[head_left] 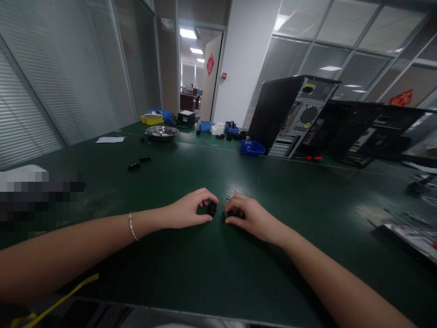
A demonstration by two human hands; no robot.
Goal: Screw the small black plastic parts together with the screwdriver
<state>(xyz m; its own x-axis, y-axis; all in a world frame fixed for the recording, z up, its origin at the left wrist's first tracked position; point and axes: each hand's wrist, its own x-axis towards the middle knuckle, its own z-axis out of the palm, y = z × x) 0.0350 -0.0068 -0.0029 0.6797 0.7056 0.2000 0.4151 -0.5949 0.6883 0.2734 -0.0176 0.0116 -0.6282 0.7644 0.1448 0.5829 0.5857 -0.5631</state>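
Low over the green table, my left hand (191,210) has its thumb and fingers curved round a small black piece (212,209). A bracelet circles that wrist. Just to the right, my right hand (246,214) pinches a small green part (226,215) between thumb and fingers, and thin pins or wires (228,197) stick out above the fingertips. The two hands face each other with a narrow gap between them. Further left on the table lie two small black pieces, one nearer (134,166) and one farther (145,159).
A metal bowl (161,132), a yellow tray (152,119) and a blue bin (252,147) stand towards the back. A black computer case (293,116) is at the back right. A metal-edged tray (409,239) lies at the right, a yellow strap (64,298) at the lower left.
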